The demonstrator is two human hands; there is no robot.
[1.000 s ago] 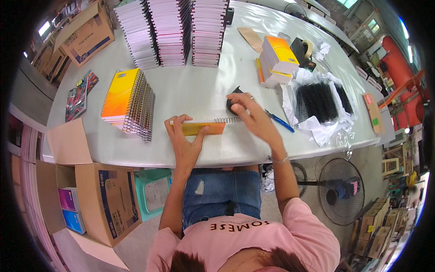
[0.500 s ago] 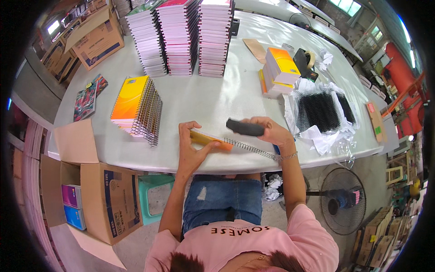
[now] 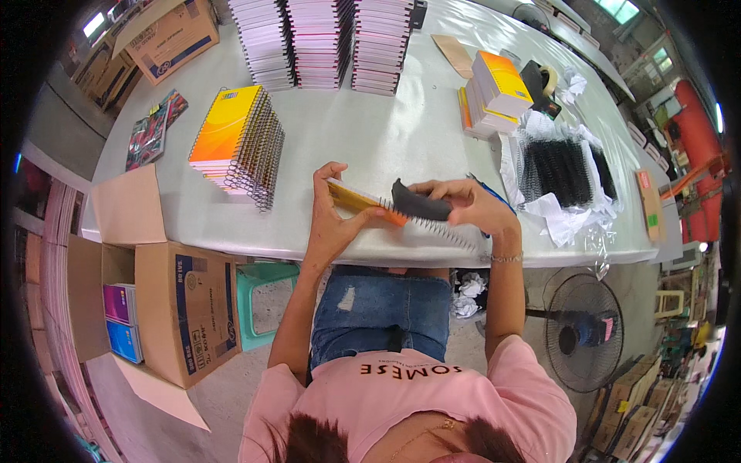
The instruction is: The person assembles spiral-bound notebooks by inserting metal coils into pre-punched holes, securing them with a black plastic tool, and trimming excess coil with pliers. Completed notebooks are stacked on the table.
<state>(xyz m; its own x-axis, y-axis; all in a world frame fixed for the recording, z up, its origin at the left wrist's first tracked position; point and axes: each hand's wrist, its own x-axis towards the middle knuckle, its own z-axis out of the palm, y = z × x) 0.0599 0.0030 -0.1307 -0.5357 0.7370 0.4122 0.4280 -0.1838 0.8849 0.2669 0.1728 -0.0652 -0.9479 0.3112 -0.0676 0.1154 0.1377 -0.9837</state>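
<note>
My left hand (image 3: pixel 333 212) grips a small yellow-orange notebook (image 3: pixel 356 201), tilted on edge above the table's near side, thumb on the cover and fingers behind. A thin dark wire coil (image 3: pixel 448 232) sits at the notebook's right end, its free length sticking out to the lower right. In my right hand (image 3: pixel 480 207) is a dark grey, curved, soft-looking pad (image 3: pixel 421 204), held over the coil where it meets the notebook. Whether the pad presses on the coil is hard to make out. Blue-handled scissors or a similar blue tool (image 3: pixel 494 193) lie partly hidden behind my right hand.
Coil-bound yellow notebooks (image 3: pixel 228 127) are stacked at left, tall notebook stacks (image 3: pixel 316 46) behind. At right are unbound orange-yellow books (image 3: pixel 502 81) and black wire coils (image 3: pixel 556 171) on crumpled paper. An open carton (image 3: pixel 189 309) stands left, a fan (image 3: pixel 584 332) right.
My right hand has brought the pad down and closer to the notebook's edge, over the coil. Less of the coil sticks out now. The whole view has shifted a little.
</note>
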